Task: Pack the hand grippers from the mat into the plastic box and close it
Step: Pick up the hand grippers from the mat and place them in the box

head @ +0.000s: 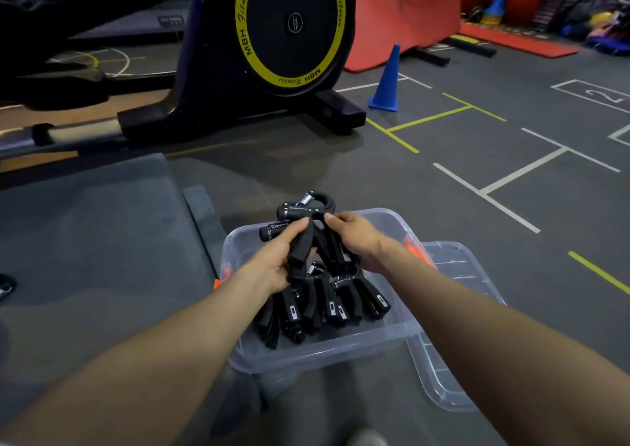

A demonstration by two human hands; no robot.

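My left hand (pixel 272 261) and right hand (pixel 354 237) both clutch black hand grippers (pixel 306 231) over the plastic box (pixel 341 350); more grippers (pixel 327 306) lie inside, perhaps 5, overlapping; lid (pixel 453 309) right; blue cone (pixel 387 81) beyond.

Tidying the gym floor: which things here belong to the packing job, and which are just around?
Job: hand grippers, held gripper bunch, plastic box, lid, mat, left hand, right hand.
Around: blue cone, exercise machine, red mats.
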